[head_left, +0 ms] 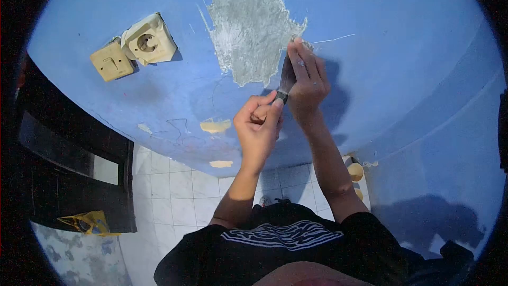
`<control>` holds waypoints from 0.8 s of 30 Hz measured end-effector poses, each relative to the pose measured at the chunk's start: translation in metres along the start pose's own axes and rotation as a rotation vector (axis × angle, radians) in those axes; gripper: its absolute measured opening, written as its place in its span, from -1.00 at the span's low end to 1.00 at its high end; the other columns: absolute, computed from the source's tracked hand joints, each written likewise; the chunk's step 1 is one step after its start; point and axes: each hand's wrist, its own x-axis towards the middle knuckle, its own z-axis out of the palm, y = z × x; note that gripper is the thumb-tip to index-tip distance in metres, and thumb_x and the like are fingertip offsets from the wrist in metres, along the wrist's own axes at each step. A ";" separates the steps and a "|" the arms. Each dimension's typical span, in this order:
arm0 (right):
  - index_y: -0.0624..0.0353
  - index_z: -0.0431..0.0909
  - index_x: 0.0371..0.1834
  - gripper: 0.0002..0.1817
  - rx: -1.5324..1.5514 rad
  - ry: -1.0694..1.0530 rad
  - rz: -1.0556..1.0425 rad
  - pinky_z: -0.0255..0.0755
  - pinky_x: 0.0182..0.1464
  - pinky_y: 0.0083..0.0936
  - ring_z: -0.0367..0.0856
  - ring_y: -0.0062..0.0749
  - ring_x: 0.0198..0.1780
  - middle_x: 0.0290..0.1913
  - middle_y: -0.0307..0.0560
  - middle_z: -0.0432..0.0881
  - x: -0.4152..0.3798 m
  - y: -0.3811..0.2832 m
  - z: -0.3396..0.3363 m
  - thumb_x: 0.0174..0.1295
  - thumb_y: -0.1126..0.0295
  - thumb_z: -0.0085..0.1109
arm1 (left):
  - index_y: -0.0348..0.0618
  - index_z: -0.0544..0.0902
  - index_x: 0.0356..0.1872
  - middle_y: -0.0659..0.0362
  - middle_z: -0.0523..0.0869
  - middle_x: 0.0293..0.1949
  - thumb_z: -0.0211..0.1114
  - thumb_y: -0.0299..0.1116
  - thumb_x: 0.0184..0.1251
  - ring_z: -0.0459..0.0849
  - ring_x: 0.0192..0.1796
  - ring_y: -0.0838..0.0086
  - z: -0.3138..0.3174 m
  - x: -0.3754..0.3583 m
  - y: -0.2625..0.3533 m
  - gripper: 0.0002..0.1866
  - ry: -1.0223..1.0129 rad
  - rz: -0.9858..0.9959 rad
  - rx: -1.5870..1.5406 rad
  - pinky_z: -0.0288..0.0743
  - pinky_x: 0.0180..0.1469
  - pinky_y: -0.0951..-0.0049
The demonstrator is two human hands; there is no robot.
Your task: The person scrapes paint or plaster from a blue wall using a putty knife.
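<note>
Metal scraper | between both hands | right hand presses blade, left hand grips handle

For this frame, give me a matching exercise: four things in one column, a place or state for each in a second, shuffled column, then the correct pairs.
Things:
1. scraper
2. bare grey patch
3. loose socket
4. yellow item

Places or states:
A. lower left, beside the dark cabinet
B. gripped by the left hand and right hand
C. upper middle of the blue wall, paint gone
D. hanging tilted off the wall, next to the switch

Pairs: 1-B, 2-C, 3-D, 4-A
</note>
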 end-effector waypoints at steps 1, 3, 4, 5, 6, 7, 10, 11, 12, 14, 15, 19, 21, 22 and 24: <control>0.11 0.66 0.07 -0.60 -0.015 0.003 0.008 0.61 0.03 -0.39 0.67 -0.24 0.07 0.09 -0.14 0.69 0.000 -0.003 -0.002 0.10 0.48 0.19 | -0.23 0.63 -0.16 0.29 0.55 -0.65 0.30 -0.52 0.38 0.38 -0.71 0.73 0.002 0.002 0.003 -0.92 -0.001 0.000 0.002 0.14 -0.74 0.66; 0.11 0.67 0.07 -0.61 -0.002 0.009 0.018 0.61 0.05 -0.40 0.67 -0.23 0.07 0.09 -0.13 0.69 0.011 0.001 -0.005 0.12 0.48 0.18 | -0.27 0.64 -0.12 0.35 0.55 -0.65 0.29 -0.55 0.39 0.36 -0.65 0.79 0.011 0.011 0.014 -0.90 -0.057 -0.049 -0.092 0.14 -0.66 0.70; 0.12 0.67 0.06 -0.62 0.013 0.014 0.023 0.61 0.06 -0.40 0.67 -0.22 0.07 0.08 -0.12 0.69 0.018 0.002 -0.005 0.13 0.47 0.18 | -0.27 0.64 -0.12 0.35 0.55 -0.65 0.29 -0.55 0.39 0.36 -0.65 0.79 0.013 0.011 0.015 -0.90 -0.056 -0.042 -0.093 0.14 -0.66 0.70; 0.12 0.67 0.06 -0.62 0.010 0.018 0.027 0.61 0.06 -0.40 0.67 -0.22 0.07 0.08 -0.12 0.69 0.019 0.001 -0.004 0.13 0.47 0.18 | -0.27 0.64 -0.11 0.35 0.54 -0.66 0.28 -0.56 0.39 0.36 -0.66 0.78 0.013 0.010 0.016 -0.89 -0.046 -0.041 -0.088 0.14 -0.66 0.70; 0.12 0.67 0.06 -0.63 -0.009 0.007 0.020 0.61 0.06 -0.40 0.67 -0.22 0.08 0.08 -0.12 0.69 0.019 0.001 -0.005 0.15 0.47 0.17 | -0.27 0.64 -0.11 0.34 0.54 -0.66 0.28 -0.56 0.39 0.36 -0.67 0.78 0.014 0.008 0.016 -0.89 -0.039 -0.040 -0.088 0.14 -0.67 0.69; 0.13 0.68 0.05 -0.64 -0.029 -0.015 0.013 0.61 0.06 -0.40 0.67 -0.22 0.08 0.07 -0.12 0.69 0.017 0.001 -0.009 0.16 0.46 0.16 | -0.27 0.64 -0.11 0.34 0.54 -0.66 0.28 -0.56 0.39 0.36 -0.67 0.78 0.011 0.002 0.013 -0.89 -0.041 -0.050 -0.093 0.14 -0.67 0.69; 0.14 0.67 0.05 -0.64 -0.045 -0.070 -0.012 0.61 0.05 -0.40 0.67 -0.23 0.07 0.08 -0.11 0.68 0.003 -0.001 -0.009 0.17 0.45 0.14 | -0.26 0.64 -0.11 0.33 0.54 -0.66 0.28 -0.57 0.39 0.37 -0.67 0.76 0.005 0.003 0.003 -0.89 -0.080 -0.024 -0.135 0.15 -0.67 0.68; 0.14 0.67 0.05 -0.64 -0.063 -0.068 -0.009 0.61 0.05 -0.40 0.67 -0.23 0.07 0.08 -0.11 0.68 0.006 0.002 -0.009 0.17 0.45 0.14 | -0.26 0.64 -0.11 0.32 0.55 -0.66 0.27 -0.57 0.39 0.38 -0.67 0.76 0.006 0.004 0.001 -0.89 -0.076 -0.014 -0.127 0.15 -0.67 0.68; 0.14 0.67 0.05 -0.64 -0.047 -0.036 -0.006 0.60 0.06 -0.40 0.66 -0.23 0.09 0.10 -0.12 0.68 0.009 0.006 -0.008 0.17 0.45 0.14 | -0.26 0.64 -0.12 0.32 0.55 -0.65 0.27 -0.57 0.40 0.39 -0.66 0.75 0.008 0.003 0.000 -0.90 -0.070 -0.006 -0.118 0.16 -0.67 0.68; 0.14 0.66 0.06 -0.64 -0.043 0.003 0.001 0.60 0.08 -0.40 0.66 -0.24 0.10 0.12 -0.12 0.67 0.019 0.009 -0.010 0.17 0.46 0.14 | -0.26 0.64 -0.12 0.31 0.55 -0.64 0.26 -0.58 0.40 0.40 -0.65 0.75 0.025 0.012 0.004 -0.90 -0.073 -0.008 -0.147 0.16 -0.67 0.68; 0.14 0.66 0.06 -0.64 -0.039 -0.014 0.019 0.60 0.09 -0.39 0.66 -0.25 0.11 0.13 -0.12 0.67 0.023 0.010 -0.012 0.17 0.46 0.14 | -0.25 0.64 -0.13 0.31 0.56 -0.63 0.26 -0.58 0.40 0.41 -0.65 0.75 0.031 0.014 0.005 -0.91 -0.060 -0.005 -0.175 0.16 -0.67 0.68; 0.13 0.66 0.08 -0.62 -0.016 -0.078 -0.025 0.59 0.10 -0.35 0.66 -0.25 0.11 0.14 -0.13 0.66 0.009 0.013 -0.015 0.16 0.45 0.13 | -0.24 0.64 -0.15 0.30 0.56 -0.61 0.25 -0.59 0.40 0.42 -0.63 0.74 0.020 0.003 -0.002 -0.91 -0.049 -0.022 -0.122 0.17 -0.67 0.68; 0.13 0.65 0.09 -0.61 -0.018 -0.055 -0.003 0.59 0.09 -0.34 0.65 -0.23 0.11 0.14 -0.12 0.66 -0.001 0.005 -0.010 0.15 0.46 0.13 | -0.23 0.64 -0.16 0.29 0.56 -0.62 0.25 -0.60 0.40 0.42 -0.64 0.74 0.011 -0.004 -0.009 -0.92 0.001 -0.053 -0.137 0.18 -0.67 0.68; 0.12 0.64 0.10 -0.59 -0.012 -0.047 0.022 0.60 0.09 -0.33 0.65 -0.22 0.11 0.13 -0.11 0.66 0.001 0.000 -0.010 0.14 0.46 0.13 | -0.23 0.64 -0.16 0.29 0.56 -0.62 0.25 -0.60 0.40 0.42 -0.64 0.74 0.013 0.001 -0.009 -0.92 -0.005 -0.051 -0.138 0.18 -0.67 0.68; 0.11 0.64 0.10 -0.59 -0.021 -0.043 0.026 0.60 0.09 -0.34 0.65 -0.21 0.14 0.14 -0.12 0.66 0.016 0.007 -0.014 0.14 0.47 0.13 | -0.24 0.63 -0.15 0.29 0.55 -0.62 0.25 -0.60 0.39 0.42 -0.64 0.74 0.018 0.011 -0.007 -0.91 -0.039 0.025 -0.106 0.19 -0.67 0.68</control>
